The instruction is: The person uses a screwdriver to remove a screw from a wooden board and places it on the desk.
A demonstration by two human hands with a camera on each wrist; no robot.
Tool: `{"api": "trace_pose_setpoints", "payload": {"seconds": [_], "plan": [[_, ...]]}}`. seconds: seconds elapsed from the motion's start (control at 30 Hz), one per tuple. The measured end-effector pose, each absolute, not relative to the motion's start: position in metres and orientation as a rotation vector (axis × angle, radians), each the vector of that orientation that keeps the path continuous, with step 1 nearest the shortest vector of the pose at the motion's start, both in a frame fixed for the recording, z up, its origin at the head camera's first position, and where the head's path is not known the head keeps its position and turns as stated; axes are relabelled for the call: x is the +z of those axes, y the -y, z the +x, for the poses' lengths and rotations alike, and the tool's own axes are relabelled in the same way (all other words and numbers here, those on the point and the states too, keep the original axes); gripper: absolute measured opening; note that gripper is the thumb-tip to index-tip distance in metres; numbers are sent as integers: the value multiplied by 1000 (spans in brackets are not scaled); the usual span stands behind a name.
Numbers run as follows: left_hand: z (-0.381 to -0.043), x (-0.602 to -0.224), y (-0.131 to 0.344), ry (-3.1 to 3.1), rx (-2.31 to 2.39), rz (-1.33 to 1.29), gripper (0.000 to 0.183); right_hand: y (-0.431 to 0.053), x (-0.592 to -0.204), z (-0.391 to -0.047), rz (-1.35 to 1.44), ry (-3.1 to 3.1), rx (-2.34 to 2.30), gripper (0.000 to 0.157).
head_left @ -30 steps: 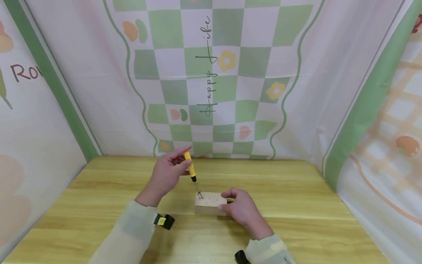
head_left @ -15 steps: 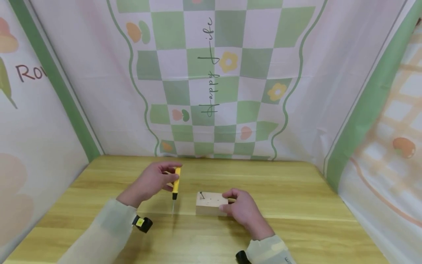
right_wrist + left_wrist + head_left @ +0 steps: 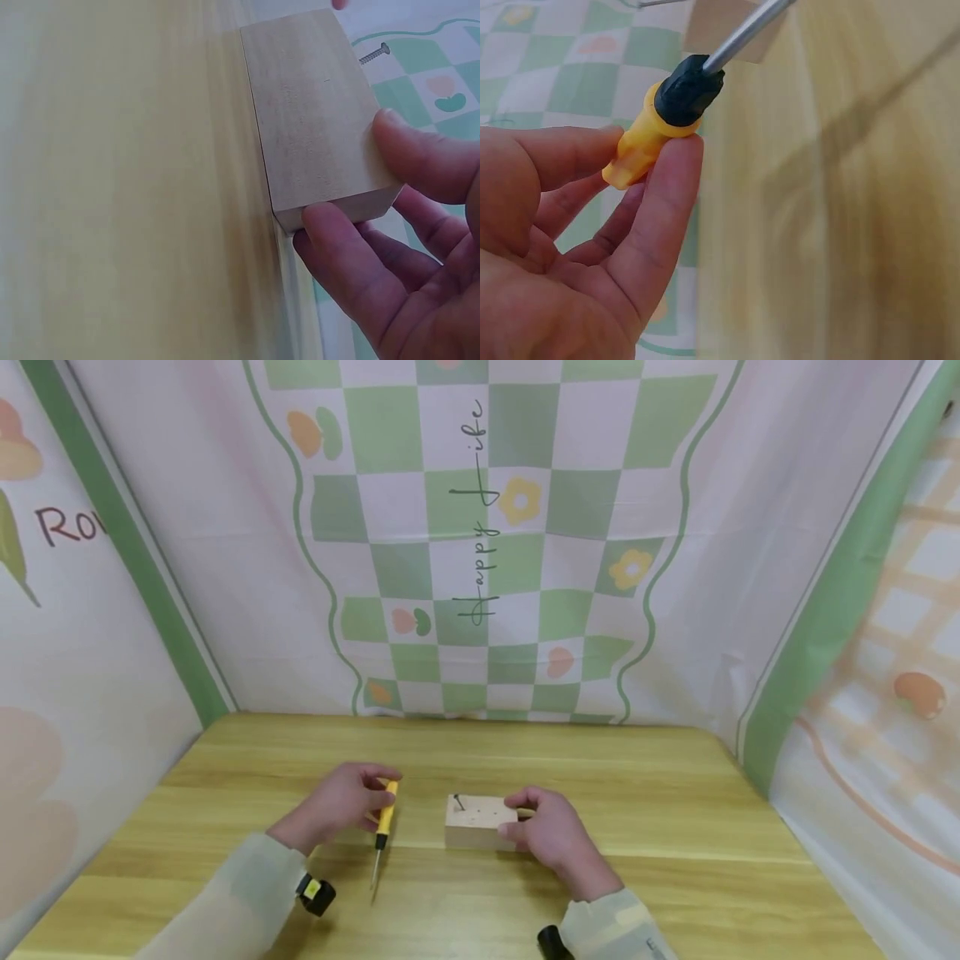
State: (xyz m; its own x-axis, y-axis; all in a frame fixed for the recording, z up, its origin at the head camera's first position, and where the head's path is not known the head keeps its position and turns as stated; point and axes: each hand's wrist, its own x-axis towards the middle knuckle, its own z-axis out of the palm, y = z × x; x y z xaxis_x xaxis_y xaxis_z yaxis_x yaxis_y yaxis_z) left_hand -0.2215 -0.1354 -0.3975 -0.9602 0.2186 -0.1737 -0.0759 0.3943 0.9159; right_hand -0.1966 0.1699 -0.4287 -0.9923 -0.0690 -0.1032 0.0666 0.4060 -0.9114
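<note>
My left hand (image 3: 339, 803) pinches the yellow handle of a screwdriver (image 3: 387, 811) between thumb and fingers, left of a pale wooden block. The black collar and metal shaft point down toward the table, and the tip is apart from the block. In the left wrist view the screwdriver (image 3: 676, 101) has its shaft running out of the top of the frame. On the tabletop my right hand (image 3: 557, 833) grips the right end of the block (image 3: 480, 837). A screw (image 3: 459, 803) stands tilted in the block's top at its left end; small dark holes dot that surface.
The wood-grain table (image 3: 645, 777) runs back to a green and white checkered cloth (image 3: 510, 568). Printed fabric also hangs on both sides. A black wrist camera (image 3: 316, 894) sits by the left cuff.
My left hand has lifted the screwdriver off the screw and carried it left and down toward the table. The right hand and block have stayed in place.
</note>
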Motion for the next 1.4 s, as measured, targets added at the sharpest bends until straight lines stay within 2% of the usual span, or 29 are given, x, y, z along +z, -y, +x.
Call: {"api": "trace_pose_setpoints", "payload": {"seconds": [0.63,1.03,1.4], "plan": [[-217,-426,140,-2402,1457,190,33,-167,-429,-203,19,-2480,-1684,36],[-215,-423,133,-2511,1363,164,31,-168,-428,-203,-7,-2445,-1726,36],[-215,-423,130,-2659,1191,241,31,-168,-429,-205,-7,-2434,-1730,35]]}}
